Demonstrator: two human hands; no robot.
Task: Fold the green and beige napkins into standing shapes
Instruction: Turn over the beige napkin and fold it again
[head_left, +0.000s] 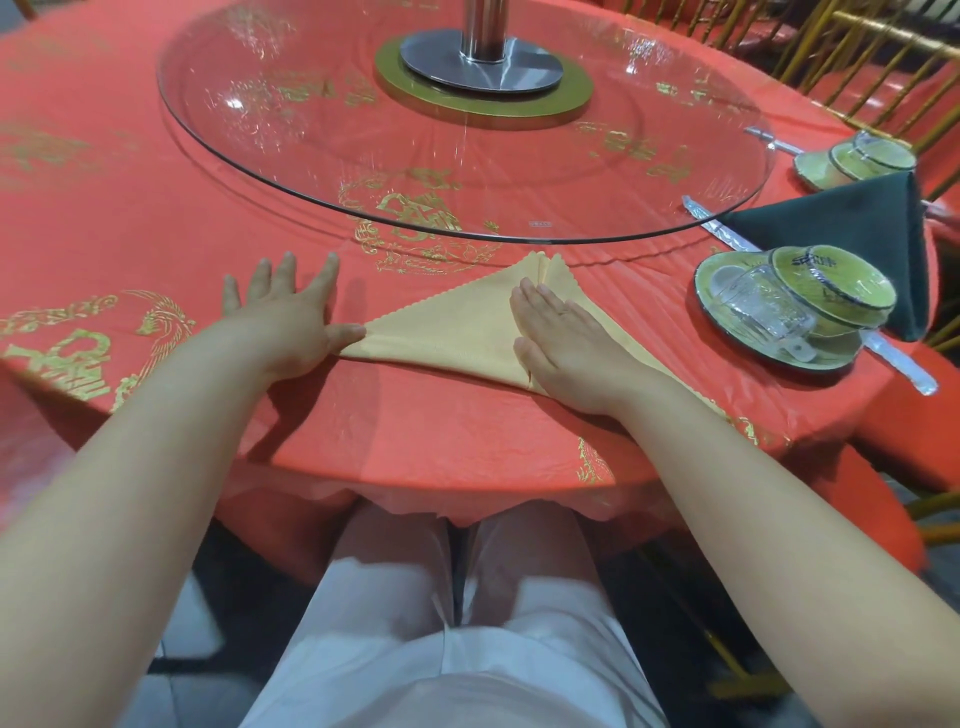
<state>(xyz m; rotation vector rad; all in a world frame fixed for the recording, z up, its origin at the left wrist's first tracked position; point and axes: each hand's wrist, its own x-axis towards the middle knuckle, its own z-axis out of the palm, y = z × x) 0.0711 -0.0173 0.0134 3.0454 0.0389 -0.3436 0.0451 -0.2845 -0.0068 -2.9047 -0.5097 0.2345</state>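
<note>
Head view: beige napkin (452, 332) lay flat at frame centre, folded to triangle, not yet standing. My left hand (283, 317), fingers spread, thumbed its left corner; my right hand (561, 348), fingers straight, pressed its right half. Green napkin (852, 228), right edge, apparently already standing.

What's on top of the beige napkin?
The right hand lies flat on the beige napkin; the left hand touches its left corner. Folds under the palm are hidden.

Bare cloth left of the beige napkin (452, 332) — place setting (779, 312) crowds right.
</note>
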